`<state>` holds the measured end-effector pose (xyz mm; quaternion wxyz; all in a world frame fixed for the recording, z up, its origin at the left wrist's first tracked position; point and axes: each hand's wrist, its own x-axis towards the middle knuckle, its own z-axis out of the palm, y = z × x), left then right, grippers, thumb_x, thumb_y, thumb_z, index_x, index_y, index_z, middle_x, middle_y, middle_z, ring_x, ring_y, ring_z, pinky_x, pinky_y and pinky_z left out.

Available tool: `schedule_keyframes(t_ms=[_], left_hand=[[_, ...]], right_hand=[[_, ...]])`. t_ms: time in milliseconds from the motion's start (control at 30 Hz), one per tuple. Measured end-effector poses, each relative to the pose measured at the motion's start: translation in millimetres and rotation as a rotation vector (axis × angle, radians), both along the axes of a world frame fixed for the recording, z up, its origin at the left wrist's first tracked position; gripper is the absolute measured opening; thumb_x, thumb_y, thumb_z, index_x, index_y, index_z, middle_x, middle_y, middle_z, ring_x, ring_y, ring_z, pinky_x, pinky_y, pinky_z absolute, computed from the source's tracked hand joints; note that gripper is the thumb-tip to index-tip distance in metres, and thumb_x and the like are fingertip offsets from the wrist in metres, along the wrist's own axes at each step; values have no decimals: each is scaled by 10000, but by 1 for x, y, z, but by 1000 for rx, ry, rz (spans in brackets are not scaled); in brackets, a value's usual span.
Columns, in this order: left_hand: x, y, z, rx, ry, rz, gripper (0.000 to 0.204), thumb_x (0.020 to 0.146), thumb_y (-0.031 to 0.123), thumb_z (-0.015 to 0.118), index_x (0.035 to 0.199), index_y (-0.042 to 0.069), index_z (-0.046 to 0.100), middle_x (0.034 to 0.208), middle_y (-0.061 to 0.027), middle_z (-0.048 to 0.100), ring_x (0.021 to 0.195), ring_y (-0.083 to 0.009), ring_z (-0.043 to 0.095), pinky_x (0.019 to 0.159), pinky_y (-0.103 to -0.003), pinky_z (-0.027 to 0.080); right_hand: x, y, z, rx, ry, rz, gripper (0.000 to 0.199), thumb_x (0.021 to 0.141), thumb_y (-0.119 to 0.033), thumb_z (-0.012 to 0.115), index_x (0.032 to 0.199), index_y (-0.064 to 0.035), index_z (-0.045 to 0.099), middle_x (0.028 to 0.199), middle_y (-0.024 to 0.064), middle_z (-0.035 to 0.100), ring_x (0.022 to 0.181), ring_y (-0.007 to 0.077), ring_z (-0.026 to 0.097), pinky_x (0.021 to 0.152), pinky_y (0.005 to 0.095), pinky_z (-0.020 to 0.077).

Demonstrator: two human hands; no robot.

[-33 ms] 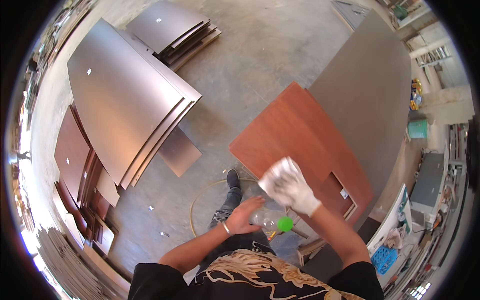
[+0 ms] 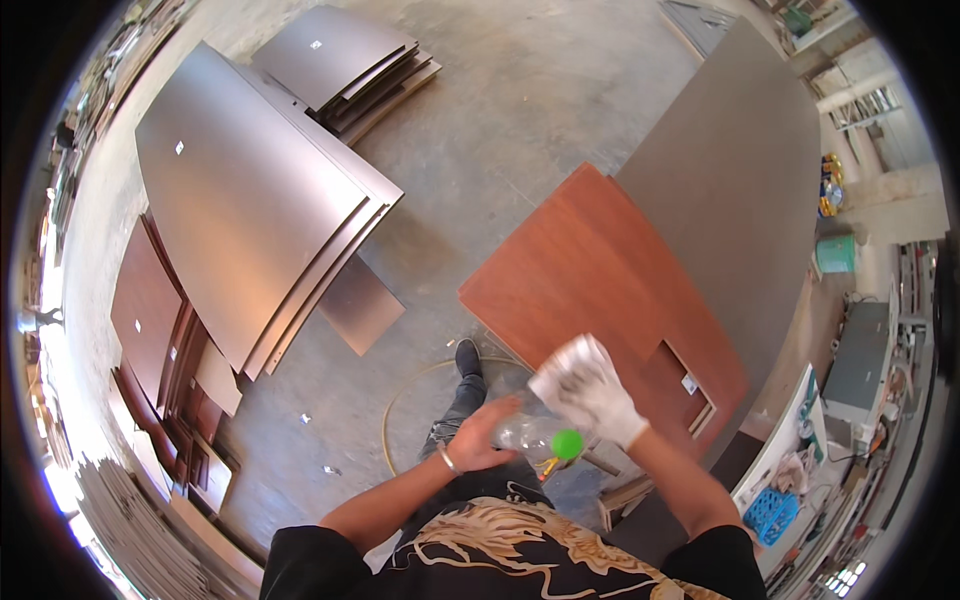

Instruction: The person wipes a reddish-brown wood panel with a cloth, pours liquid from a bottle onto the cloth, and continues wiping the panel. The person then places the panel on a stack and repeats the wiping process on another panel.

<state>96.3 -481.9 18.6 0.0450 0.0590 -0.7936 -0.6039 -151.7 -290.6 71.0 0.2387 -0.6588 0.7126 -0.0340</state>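
Note:
My left hand (image 2: 478, 437), bare with a bracelet at the wrist, is wrapped round a clear plastic bottle (image 2: 520, 432) with a green cap. The bottle lies tilted sideways, its cap pointing right. Up and to the right, my right hand (image 2: 605, 405) wears a white work glove and is closed on a crumpled whitish rag (image 2: 568, 372), smudged grey; motion blurs the fingers. Beneath the gloved hand, a reddish-brown wood panel (image 2: 590, 255) lies over a large grey-brown panel (image 2: 735, 170).
Stacks of grey-brown panels (image 2: 240, 190) and smaller dark red boards (image 2: 145, 310) stand on the left. A hose (image 2: 386, 425) loops on the concrete floor near my foot. On the right are a blue plastic basket (image 2: 770, 515) and a green bucket (image 2: 836, 254).
My gloved right hand has shifted slightly down and to the right with the rag. The bottle in my left hand has moved slightly left and up.

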Motion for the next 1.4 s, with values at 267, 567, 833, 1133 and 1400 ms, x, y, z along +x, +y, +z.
schedule_keyframes(t_ms=[267, 567, 833, 1133, 1400], left_hand=[[36, -57, 47, -312, -256, 324, 623, 676, 106, 805, 1255, 38, 585, 1186, -217, 670, 1115, -430, 654, 930, -469, 544], [-34, -79, 127, -828, -203, 29, 437, 739, 205, 809, 1088, 51, 595, 999, -175, 666, 988, -422, 651, 822, -502, 525], [-114, -20, 213, -1496, 106, -468, 266, 723, 58, 687, 985, 94, 652, 940, -70, 680, 960, -274, 670, 822, -417, 501], [-117, 10, 270, -1548, 177, -506, 194, 755, 80, 665, 949, 89, 660, 905, -85, 687, 915, -286, 673, 823, -417, 495], [-143, -14, 184, -1328, 325, -503, 343, 665, 129, 744, 997, 91, 667, 981, -92, 693, 1007, -296, 628, 899, -446, 457]], right_hand=[[165, 179, -41, -69, 137, -1107, 479, 789, -117, 633, 1262, -98, 705, 1492, 161, 562, 1459, 394, 419, 1244, 520, 273], [179, 108, -86, -1257, -2054, -1753, 543, 1065, -425, 508, 1476, -71, 504, 1492, 138, 568, 1411, 316, 497, 1193, 483, 381], [177, 46, -4, -1385, -2414, -1154, 674, 1066, -475, 522, 1553, -33, 374, 1578, 170, 451, 1460, 357, 432, 1220, 541, 358], [173, 38, 15, -1535, -2551, -936, 521, 1097, -326, 514, 1520, -34, 430, 1524, 150, 519, 1398, 317, 515, 1182, 504, 418], [164, 32, 17, -1746, -2648, -872, 550, 1082, -305, 546, 1535, -34, 394, 1535, 170, 498, 1396, 353, 514, 1175, 536, 427]])
